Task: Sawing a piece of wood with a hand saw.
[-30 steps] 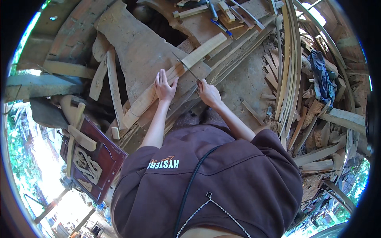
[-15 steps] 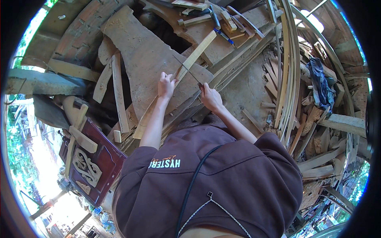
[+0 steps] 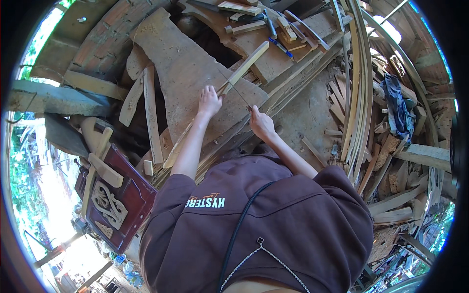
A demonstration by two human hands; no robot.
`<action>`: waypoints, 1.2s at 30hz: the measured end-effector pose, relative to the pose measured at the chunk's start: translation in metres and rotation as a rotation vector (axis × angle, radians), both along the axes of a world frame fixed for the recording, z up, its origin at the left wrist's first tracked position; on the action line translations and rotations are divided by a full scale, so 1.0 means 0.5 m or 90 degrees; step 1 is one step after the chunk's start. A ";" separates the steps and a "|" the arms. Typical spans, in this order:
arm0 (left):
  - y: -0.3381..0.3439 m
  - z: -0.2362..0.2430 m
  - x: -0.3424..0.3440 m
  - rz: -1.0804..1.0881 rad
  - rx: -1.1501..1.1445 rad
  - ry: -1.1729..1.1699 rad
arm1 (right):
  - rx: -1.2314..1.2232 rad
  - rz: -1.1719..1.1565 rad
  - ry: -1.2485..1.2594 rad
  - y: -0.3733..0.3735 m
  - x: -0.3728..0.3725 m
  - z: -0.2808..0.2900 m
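A long, pale wooden strip (image 3: 250, 60) lies diagonally over a broad, dusty wooden slab (image 3: 183, 63), its far end reaching past the slab's edge. My left hand (image 3: 210, 101) is closed around the strip near its middle, pressing it against the slab. My right hand (image 3: 263, 124) grips the near end of a thin, dark, narrow-bladed tool (image 3: 241, 96). The blade crosses the strip just beyond my left hand; whether it is a file or a fine saw I cannot make out. My right fingers hide its handle.
Beyond the slab, a hammer (image 3: 270, 24), a blue clamp-like tool (image 3: 282, 48) and wood offcuts lie on another board. Long bent strips (image 3: 360, 88) stand at the right beside piled scrap wood. A dark red panel with a carved scroll (image 3: 110, 204) leans at the left.
My left hand has moved slightly forward along the strip, and its fingers have shifted their hold. My right hand and the tool have drawn slightly toward me. The whole view has shifted a little.
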State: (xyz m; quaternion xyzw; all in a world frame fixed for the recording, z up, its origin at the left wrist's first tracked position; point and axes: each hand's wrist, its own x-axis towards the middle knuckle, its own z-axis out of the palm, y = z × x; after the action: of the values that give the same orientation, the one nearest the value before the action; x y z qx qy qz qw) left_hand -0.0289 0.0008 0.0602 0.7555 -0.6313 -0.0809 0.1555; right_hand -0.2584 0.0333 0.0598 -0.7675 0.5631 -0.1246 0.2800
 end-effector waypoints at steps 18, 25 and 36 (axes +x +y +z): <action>0.006 0.002 -0.013 -0.039 -0.023 -0.100 | 0.000 0.018 -0.008 -0.007 -0.012 -0.001; 0.011 0.000 -0.022 -0.039 -0.041 -0.072 | 0.039 0.051 0.039 -0.027 -0.044 0.080; 0.015 0.013 -0.033 -0.034 -0.047 -0.088 | -0.040 0.062 -0.001 -0.064 -0.061 0.173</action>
State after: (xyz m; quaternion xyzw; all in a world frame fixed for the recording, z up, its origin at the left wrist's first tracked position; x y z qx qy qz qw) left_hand -0.0452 0.0082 0.0668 0.7357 -0.6633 -0.0094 0.1369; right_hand -0.2889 0.0011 0.1460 -0.8024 0.5207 -0.1291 0.2616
